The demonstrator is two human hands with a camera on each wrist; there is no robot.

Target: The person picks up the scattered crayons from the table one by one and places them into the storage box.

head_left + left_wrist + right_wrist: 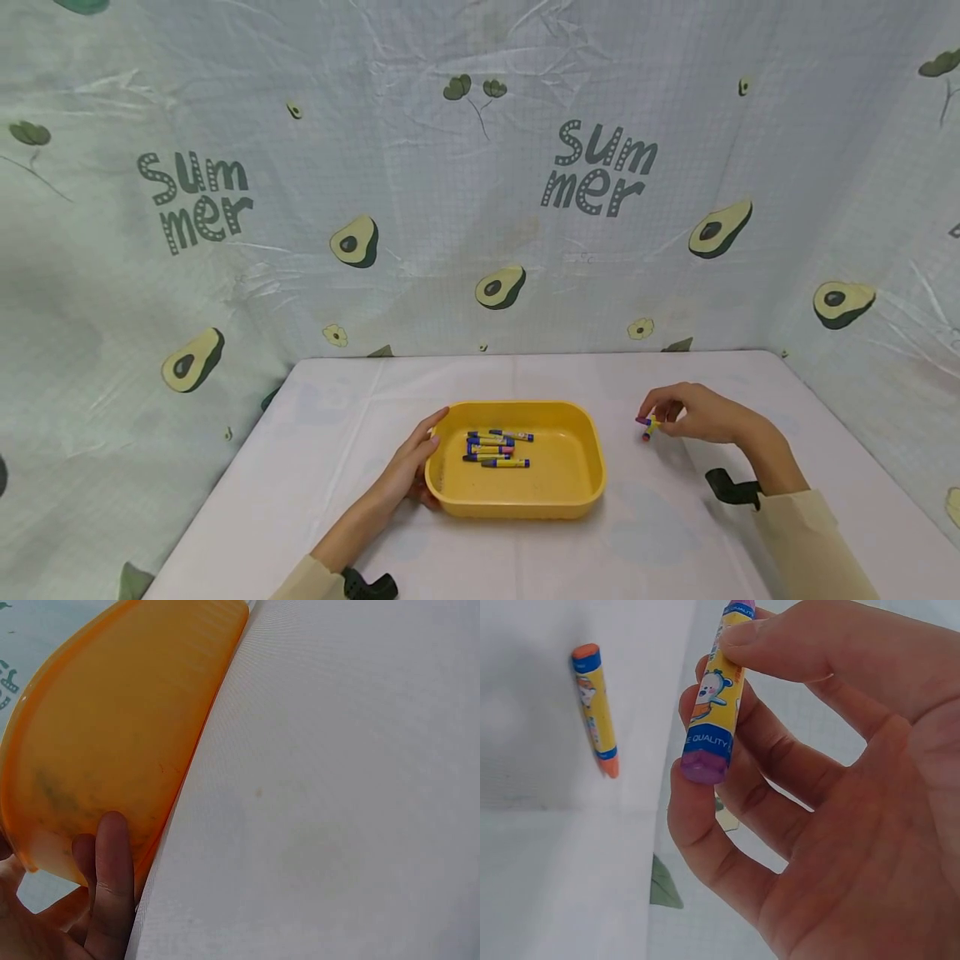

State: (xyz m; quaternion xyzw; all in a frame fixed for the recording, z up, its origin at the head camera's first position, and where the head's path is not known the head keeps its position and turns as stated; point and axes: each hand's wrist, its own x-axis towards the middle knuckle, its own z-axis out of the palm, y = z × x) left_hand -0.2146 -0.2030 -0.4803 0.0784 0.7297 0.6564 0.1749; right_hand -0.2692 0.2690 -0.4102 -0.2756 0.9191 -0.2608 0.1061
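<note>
A yellow plastic tray [517, 508] stands on the table, with several crayons [498, 450] lying loose in its left half. My left hand [408, 462] grips the tray's left side; in the left wrist view its fingers [112, 862] lie against the outer wall. To the right of the tray, my right hand [693, 414] pinches a purple crayon [714, 712] with a yellow and blue wrapper between thumb and fingers. An orange crayon [596, 712] in a similar wrapper lies on the table near that hand.
A white cloth [330, 433] covers the table. Behind and at the sides hangs a pale curtain [420, 292] printed with avocados and lettering. A dark wrist mount [735, 487] sits on the right wrist, another [370, 586] on the left.
</note>
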